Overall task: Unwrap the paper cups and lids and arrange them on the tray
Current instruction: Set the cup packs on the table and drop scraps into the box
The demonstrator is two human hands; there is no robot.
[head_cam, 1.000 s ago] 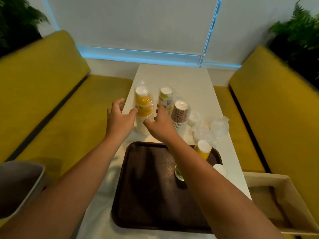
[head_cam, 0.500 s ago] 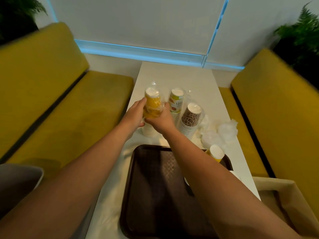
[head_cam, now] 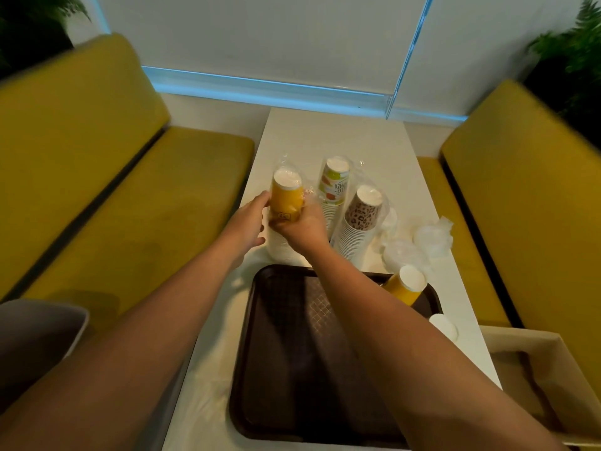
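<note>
A plastic-wrapped stack of yellow paper cups (head_cam: pixel 287 197) stands upside down beyond the brown tray (head_cam: pixel 302 346). My right hand (head_cam: pixel 300 227) grips its lower part from the right, and my left hand (head_cam: pixel 248 219) holds its left side. To the right stand a wrapped stack with fruit print (head_cam: pixel 335 187) and a wrapped brown patterned stack (head_cam: pixel 361 216). Wrapped clear lids (head_cam: pixel 422 239) lie right of those. On the tray's far right corner a single yellow cup (head_cam: pixel 405 286) stands upside down; a white cup base (head_cam: pixel 444 325) shows behind my right forearm.
The narrow white table (head_cam: pixel 331 138) runs between two yellow benches (head_cam: pixel 113 196). A cardboard box (head_cam: pixel 549 375) sits at the lower right. A grey bin (head_cam: pixel 35 340) is at the lower left. Plants stand in both far corners.
Both hands moved from reaching toward the yellow cup stack to closing on it and have tilted it a little. The view shifted slightly to the left.
</note>
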